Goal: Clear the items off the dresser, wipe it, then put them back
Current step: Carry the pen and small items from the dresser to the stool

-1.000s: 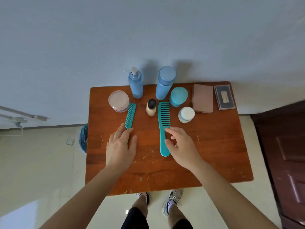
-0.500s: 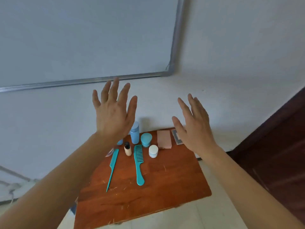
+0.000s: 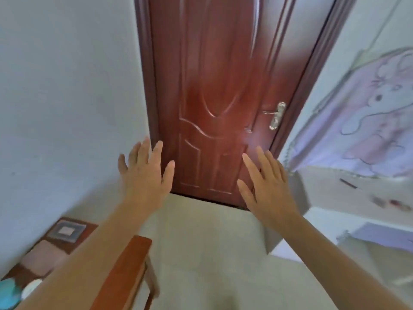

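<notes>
My left hand (image 3: 146, 175) and my right hand (image 3: 266, 184) are raised in the air with fingers spread, holding nothing, in front of a dark red door (image 3: 212, 97). The wooden dresser (image 3: 127, 265) shows only at the lower left, mostly behind my left forearm. On it I see a dark flat case (image 3: 67, 231), a pinkish box (image 3: 42, 256), a white-lidded jar (image 3: 31, 289) and a teal jar (image 3: 7, 296). The combs and bottles are out of view.
The shut door has a metal handle (image 3: 276, 116) on its right side. A white wall (image 3: 67, 108) runs along the left. To the right a purple printed cloth (image 3: 368, 121) hangs above a white ledge (image 3: 357, 198). Pale floor (image 3: 201, 253) lies between.
The view has swung right, from the dresser top to the door. Both hands left the combs on the dresser and rose, open and empty.
</notes>
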